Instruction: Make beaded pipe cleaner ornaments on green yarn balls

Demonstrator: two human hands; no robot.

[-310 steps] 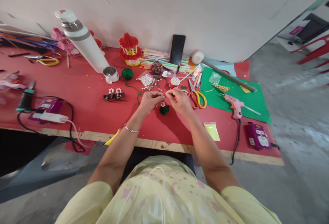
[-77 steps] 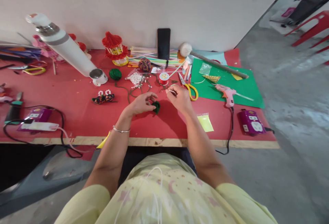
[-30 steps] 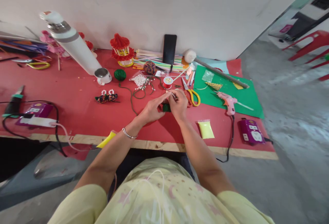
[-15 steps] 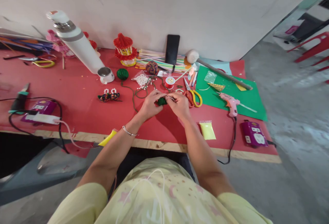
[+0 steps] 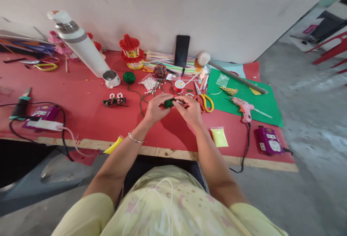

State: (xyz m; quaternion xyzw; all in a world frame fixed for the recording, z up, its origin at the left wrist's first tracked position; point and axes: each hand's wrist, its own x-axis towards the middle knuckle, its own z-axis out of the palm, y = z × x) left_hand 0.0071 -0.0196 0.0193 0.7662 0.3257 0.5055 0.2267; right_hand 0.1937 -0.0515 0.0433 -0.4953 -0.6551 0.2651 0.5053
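My left hand (image 5: 157, 108) is closed on a small dark green yarn piece (image 5: 168, 103) above the red tabletop. From the other side my right hand (image 5: 191, 111) grips the same piece, where some white beads show by its fingertips; the fingers hide part of it. A green yarn ball (image 5: 129, 78) lies beyond my left hand, its strand trailing toward the hands. White beads (image 5: 149, 84) are spread in and around a clear bag. Just past the hands stands a spool of red thread (image 5: 179, 86). Orange-and-yellow scissors (image 5: 207, 103) lie right beside my right hand.
At left are a white bottle (image 5: 81, 46), a metal cup (image 5: 111, 79) and two beaded yarn pieces (image 5: 115, 101). A phone (image 5: 181, 51) leans on the wall. A pink glue gun (image 5: 245, 109) with its cord lies at right near a purple power socket (image 5: 269, 141).
My left hand has shifted slightly left, and more of the green yarn piece and its white beads shows between my hands. Both hands keep hold of it.
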